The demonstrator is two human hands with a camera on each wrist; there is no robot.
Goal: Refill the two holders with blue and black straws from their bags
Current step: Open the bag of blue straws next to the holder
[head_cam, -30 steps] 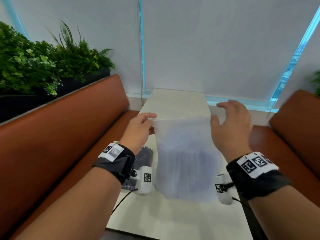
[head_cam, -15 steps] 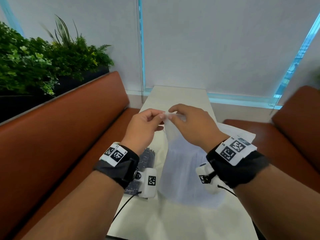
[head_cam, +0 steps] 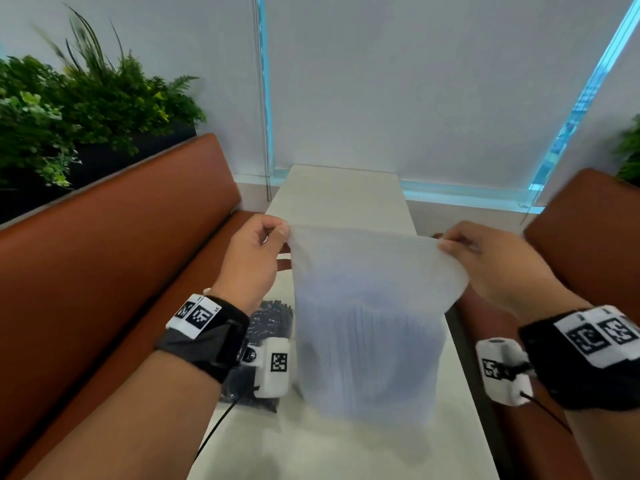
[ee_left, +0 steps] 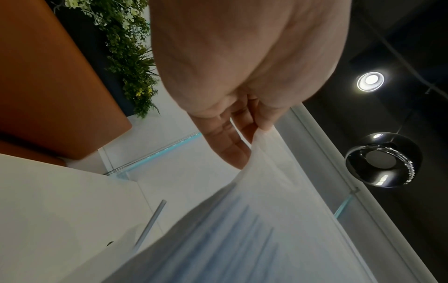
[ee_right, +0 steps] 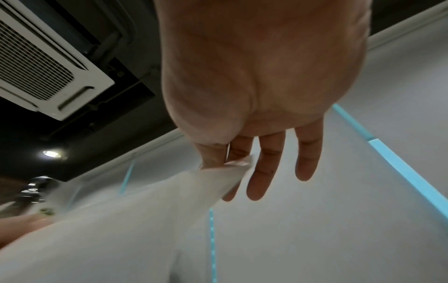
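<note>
A cloudy plastic bag of blue straws (head_cam: 367, 327) stands upright on the white table (head_cam: 339, 199), held up between both hands. My left hand (head_cam: 277, 233) pinches its top left corner, and the left wrist view shows the fingers (ee_left: 232, 153) on the bag (ee_left: 254, 220) edge. My right hand (head_cam: 446, 242) pinches the top right corner; in the right wrist view thumb and forefinger (ee_right: 218, 160) clamp the bag (ee_right: 121, 229) while the other fingers hang straight. A bag of black straws (head_cam: 266, 327) lies on the table behind my left wrist. No holders are in view.
Brown bench seats run along the left (head_cam: 114, 237) and the right (head_cam: 588, 220) of the narrow table. Green plants (head_cam: 86, 98) sit behind the left backrest. A white blind covers the window ahead.
My right hand has moved from beside the left hand out to the right, stretching the bag's top edge wide between both hands.
</note>
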